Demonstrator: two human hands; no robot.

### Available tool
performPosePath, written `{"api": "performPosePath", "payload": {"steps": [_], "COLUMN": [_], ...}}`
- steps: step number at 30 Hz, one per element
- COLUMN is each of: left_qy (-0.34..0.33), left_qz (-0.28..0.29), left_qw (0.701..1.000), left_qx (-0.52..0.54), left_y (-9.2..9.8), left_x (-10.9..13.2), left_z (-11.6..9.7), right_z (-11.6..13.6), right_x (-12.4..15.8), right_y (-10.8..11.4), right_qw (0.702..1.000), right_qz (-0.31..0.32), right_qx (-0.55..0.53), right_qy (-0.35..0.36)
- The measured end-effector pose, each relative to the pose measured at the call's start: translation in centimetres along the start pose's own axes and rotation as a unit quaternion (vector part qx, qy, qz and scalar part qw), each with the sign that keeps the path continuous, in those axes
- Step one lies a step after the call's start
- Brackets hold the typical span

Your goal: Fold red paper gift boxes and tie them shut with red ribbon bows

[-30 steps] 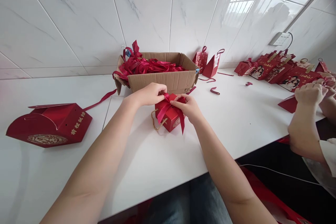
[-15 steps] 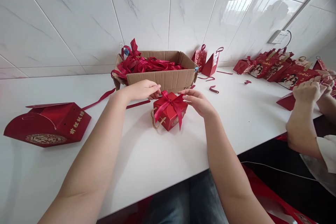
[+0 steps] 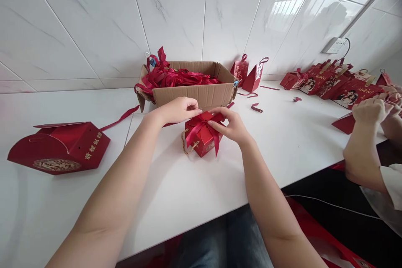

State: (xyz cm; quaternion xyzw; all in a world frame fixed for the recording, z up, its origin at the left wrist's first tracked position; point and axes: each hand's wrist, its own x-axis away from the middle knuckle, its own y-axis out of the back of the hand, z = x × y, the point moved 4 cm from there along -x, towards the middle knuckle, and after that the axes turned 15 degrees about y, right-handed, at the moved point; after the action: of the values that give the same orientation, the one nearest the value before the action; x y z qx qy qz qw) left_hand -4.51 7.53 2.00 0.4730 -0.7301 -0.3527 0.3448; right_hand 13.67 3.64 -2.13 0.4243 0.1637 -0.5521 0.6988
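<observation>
A small red gift box [image 3: 205,145] stands on the white table in front of me, with a gold rope handle [image 3: 189,146] hanging at its left side. Across its top lies a red ribbon bow [image 3: 197,127], its tails draping over the front. My right hand [image 3: 230,123] has its thumb and fingers closed on the bow's right loop. My left hand [image 3: 182,111] is at the box's back left, fingertips at the bow's upper edge. Whether those fingertips grip the ribbon is hard to make out.
Behind the gift box stands a cardboard box [image 3: 191,95] full of red ribbons [image 3: 185,78]. A larger red box [image 3: 59,148] with an open flap lies at left. Red bags [image 3: 354,90] line the wall at right, near another person's hands [image 3: 372,111].
My right hand has moved inward and closed on the bow's right loop. My left hand has shifted right, toward the bow. The gift box has stayed nearly in place.
</observation>
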Motion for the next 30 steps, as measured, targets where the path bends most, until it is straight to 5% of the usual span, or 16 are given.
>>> {"api": "performPosePath", "payload": {"steps": [13, 30], "left_qy": [-0.015, -0.038], "left_qz": [-0.03, -0.048], "left_qw": [0.999, 0.998], "left_qx": [-0.026, -0.024], "left_y": [0.4, 0.6], "left_x": [-0.2, -0.5], "left_z": [0.5, 0.8], "right_z": [1.6, 2.0], "right_x": [-0.3, 0.0], "right_y": [-1.4, -2.6], "right_qw": [0.992, 0.99], "right_qz": [0.042, 0.088], "right_qx": [0.09, 0.049], "right_qy": [0.075, 0.095]}}
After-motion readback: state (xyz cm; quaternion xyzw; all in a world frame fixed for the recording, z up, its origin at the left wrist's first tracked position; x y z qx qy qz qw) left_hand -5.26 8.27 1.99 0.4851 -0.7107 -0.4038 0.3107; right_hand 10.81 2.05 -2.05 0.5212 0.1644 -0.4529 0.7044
